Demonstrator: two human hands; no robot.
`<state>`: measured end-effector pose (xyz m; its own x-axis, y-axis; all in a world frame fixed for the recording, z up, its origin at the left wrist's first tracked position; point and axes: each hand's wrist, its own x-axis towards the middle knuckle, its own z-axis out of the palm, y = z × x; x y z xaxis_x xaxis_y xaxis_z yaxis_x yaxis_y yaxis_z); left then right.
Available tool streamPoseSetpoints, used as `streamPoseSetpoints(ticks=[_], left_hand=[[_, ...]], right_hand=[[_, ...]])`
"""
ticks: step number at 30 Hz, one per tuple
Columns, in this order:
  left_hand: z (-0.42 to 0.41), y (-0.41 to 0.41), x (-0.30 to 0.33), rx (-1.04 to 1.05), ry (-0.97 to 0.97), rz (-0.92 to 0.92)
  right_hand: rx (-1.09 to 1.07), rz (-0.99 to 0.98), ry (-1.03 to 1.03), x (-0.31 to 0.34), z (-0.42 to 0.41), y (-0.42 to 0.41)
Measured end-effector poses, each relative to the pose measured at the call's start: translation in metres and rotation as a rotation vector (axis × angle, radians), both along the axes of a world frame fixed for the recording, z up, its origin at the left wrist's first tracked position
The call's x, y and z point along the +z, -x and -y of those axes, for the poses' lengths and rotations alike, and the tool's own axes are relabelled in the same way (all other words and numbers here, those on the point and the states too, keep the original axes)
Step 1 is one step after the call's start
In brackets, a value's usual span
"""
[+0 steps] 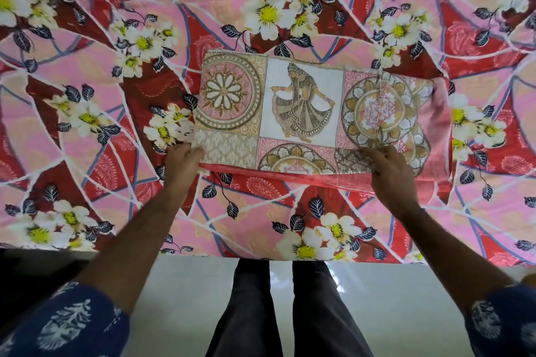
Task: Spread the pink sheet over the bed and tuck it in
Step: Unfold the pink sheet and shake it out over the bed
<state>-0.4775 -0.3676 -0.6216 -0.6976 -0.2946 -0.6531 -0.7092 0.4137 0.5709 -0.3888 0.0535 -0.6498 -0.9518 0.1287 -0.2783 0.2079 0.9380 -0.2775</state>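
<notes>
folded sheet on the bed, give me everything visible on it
The folded pink patterned cloth sheet lies flat as a rectangular bundle on the red-and-pink floral bed cover. Its top face shows beige and pink mandala circles around a white panel with a dancing figure. Plain pink-red layers show along the near and right edges. The left hand grips the near left corner; the right hand grips the near right edge.

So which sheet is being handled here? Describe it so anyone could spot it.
On the floral red bedcover lies the folded sheet, its near edge held by the left hand and right hand. Only it shows a dancer and mandalas.
</notes>
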Motion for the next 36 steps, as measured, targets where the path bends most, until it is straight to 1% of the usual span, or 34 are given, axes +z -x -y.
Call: streamPoseSetpoints(ticks=[2, 4, 5, 7, 9, 10, 12, 14, 15, 16, 18, 19, 20, 21, 22, 23, 24, 25, 27, 28, 30, 31, 33, 35, 36], left_hand=[[0.005, -0.004, -0.011, -0.003, 0.027, -0.022], [-0.002, 0.0, -0.001, 0.041, 0.019, -0.024], [-0.008, 0.005, 0.008, 0.041, 0.035, -0.057], [-0.015, 0.017, 0.023, -0.043, 0.103, -0.154], [-0.017, 0.036, 0.037, -0.099, 0.148, -0.199], [-0.019, 0.049, 0.046, -0.074, 0.094, -0.201], [-0.028, 0.083, 0.065, 0.058, -0.13, -0.18], [-0.043, 0.129, 0.088, 0.162, -0.342, -0.246], [-0.053, 0.155, 0.102, 0.172, -0.402, -0.324], [-0.063, 0.18, 0.116, 0.166, -0.446, -0.402], [-0.075, 0.228, 0.125, 0.061, -0.452, -0.51], [-0.077, 0.247, 0.121, -0.034, -0.395, -0.5], [-0.078, 0.263, 0.114, -0.129, -0.293, -0.465], [-0.082, 0.272, 0.11, -0.182, -0.193, -0.449], [-0.085, 0.278, 0.102, -0.195, -0.134, -0.475], [-0.092, 0.274, 0.098, -0.182, -0.125, -0.526], [-0.098, 0.264, 0.09, -0.19, -0.115, -0.537], [-0.1, 0.25, 0.074, -0.222, -0.102, -0.492], [-0.096, 0.212, 0.038, -0.297, -0.06, -0.356], [-0.084, 0.19, 0.012, -0.348, -0.021, -0.277], [-0.064, 0.142, -0.018, -0.406, 0.047, -0.151], [-0.06, 0.119, -0.024, -0.44, 0.079, -0.128], [-0.049, 0.083, -0.037, -0.519, 0.213, -0.122], [-0.044, 0.068, -0.042, -0.568, 0.34, -0.124], [-0.045, 0.069, -0.043, -0.58, 0.394, -0.121]], right_hand=[[-0.008, -0.001, 0.051, -0.002, -0.003, 0.002], [0.038, 0.032, 0.128, 0.002, -0.01, 0.009], [0.069, 0.066, 0.165, 0.008, -0.015, 0.016], [0.141, 0.182, 0.208, 0.025, -0.031, 0.036], [0.2, 0.35, 0.213, 0.051, -0.046, 0.066], [0.218, 0.444, 0.21, 0.067, -0.053, 0.085], [0.228, 0.59, 0.207, 0.103, -0.068, 0.13], [0.251, 0.62, 0.152, 0.139, -0.082, 0.182], [0.243, 0.575, 0.105, 0.155, -0.092, 0.212], [0.211, 0.461, 0.056, 0.168, -0.099, 0.24], [0.116, 0.112, -0.105, 0.182, -0.121, 0.302], [0.052, -0.076, -0.173, 0.181, -0.133, 0.327], [0.0, -0.229, -0.234, 0.181, -0.143, 0.346], [-0.057, -0.339, -0.287, 0.18, -0.15, 0.357], [-0.095, -0.392, -0.33, 0.178, -0.147, 0.358], [-0.085, -0.395, -0.386, 0.172, -0.138, 0.352], [-0.036, -0.337, -0.412, 0.162, -0.124, 0.339], [0.043, -0.261, -0.402, 0.148, -0.111, 0.323], [0.168, -0.032, -0.276, 0.113, -0.084, 0.276], [0.202, 0.106, -0.218, 0.088, -0.079, 0.252], [0.216, 0.297, -0.156, 0.045, -0.078, 0.202], [0.194, 0.318, -0.115, 0.026, -0.082, 0.181], [0.152, 0.289, -0.071, 0.003, -0.089, 0.145], [0.117, 0.234, -0.125, -0.006, -0.101, 0.127], [0.081, 0.237, -0.167, -0.007, -0.106, 0.123]])
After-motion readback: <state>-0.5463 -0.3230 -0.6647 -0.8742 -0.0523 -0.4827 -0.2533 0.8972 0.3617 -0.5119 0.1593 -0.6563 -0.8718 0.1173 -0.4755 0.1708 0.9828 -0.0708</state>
